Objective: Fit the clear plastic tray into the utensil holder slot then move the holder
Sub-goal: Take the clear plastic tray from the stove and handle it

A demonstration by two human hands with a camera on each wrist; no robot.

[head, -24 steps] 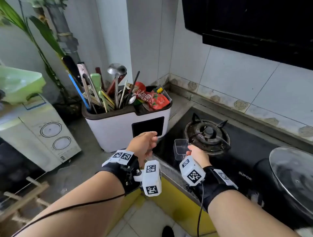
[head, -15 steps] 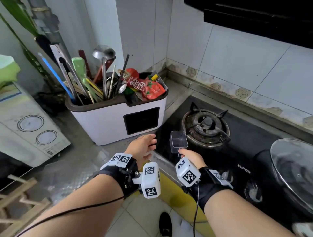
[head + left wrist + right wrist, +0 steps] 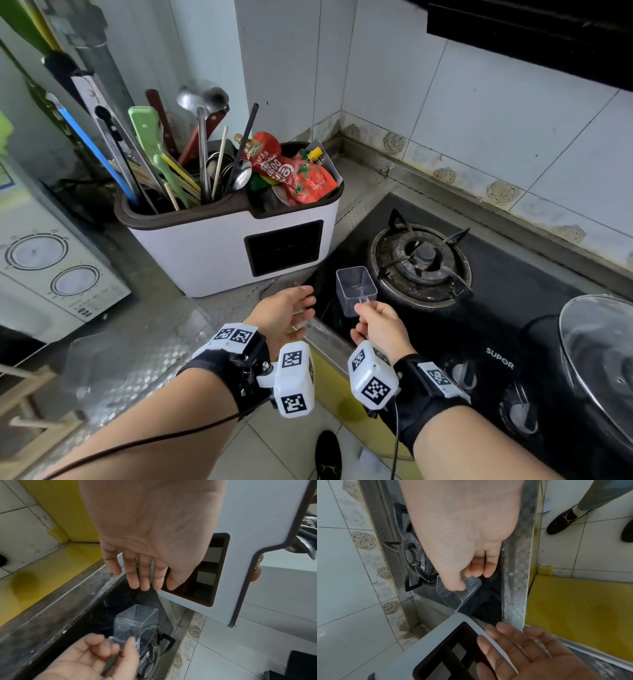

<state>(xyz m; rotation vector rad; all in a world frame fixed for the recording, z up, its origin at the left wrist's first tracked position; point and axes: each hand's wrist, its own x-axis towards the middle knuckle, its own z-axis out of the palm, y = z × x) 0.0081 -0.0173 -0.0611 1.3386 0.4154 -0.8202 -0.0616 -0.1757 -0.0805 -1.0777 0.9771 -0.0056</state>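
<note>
Lifted off the stove since before, the clear plastic tray point(image 3: 356, 289) hangs pinched in the right hand point(image 3: 378, 325) near the utensil holder point(image 3: 205, 250) slot point(image 3: 283, 247); left hand point(image 3: 281, 313) fingers apart, empty. Insertion comes next.

Right hand point(image 3: 462, 534) entering from top of view, thumb and curled fingers point(image 3: 477, 568) pinching flat tab of clear plastic tray point(image 3: 462, 591). Tray held in the air, tilted, over black hob glass point(image 3: 488, 601), its far corner just short of the utensil holder. Utensil holder point(image 3: 423, 642) at bottom, white body, dark rectangular slot point(image 3: 447, 655) with inner dividers showing. Left hand point(image 3: 530, 660) at bottom right, palm up, fingers straight and spread, lying across the holder's edge in frame; contact impossible to judge. Gas burner point(image 3: 414, 559) with black pan support left of the right hand. Metal counter edge point(image 3: 515, 588), yellow cabinet front point(image 3: 573, 608), tiled wall point(image 3: 342, 574) with rose border, black loafer point(image 3: 563, 520) on floor tiles.
</note>
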